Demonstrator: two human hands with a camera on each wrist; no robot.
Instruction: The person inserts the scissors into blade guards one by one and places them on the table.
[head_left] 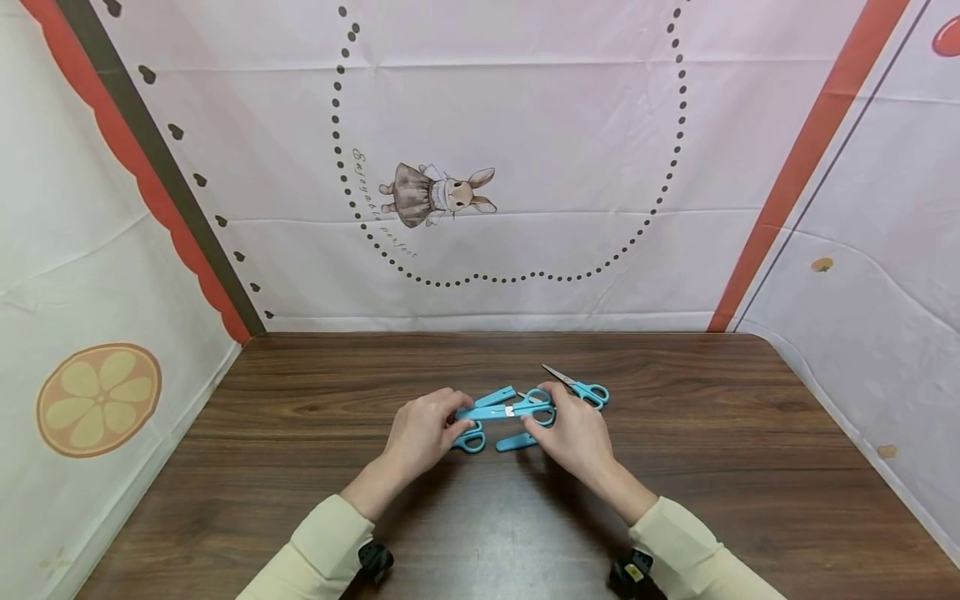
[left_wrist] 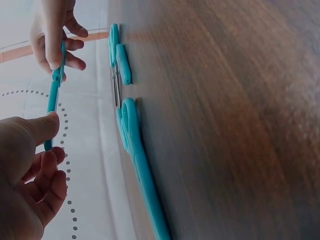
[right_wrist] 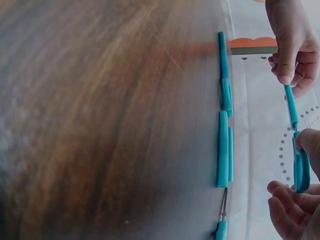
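The left hand [head_left: 423, 427] pinches the outer end of a turquoise plastic blade sheath [right_wrist: 291, 104] at nine o'clock; the right hand [head_left: 581, 431] pinches the turquoise loop-handled metal scissors [right_wrist: 301, 172] by their loops at three. The scissors hang above the brown wood-grain table [head_left: 315, 375], probably gripped at both ends so sheath and blades align. Bare-bladed matching scissors [head_left: 592, 394] lie at two o'clock, a loose turquoise sheath [head_left: 514, 442] at six.

scissors [head_left: 517, 410] between left hand [head_left: 423, 427] and right hand [head_left: 576, 429]
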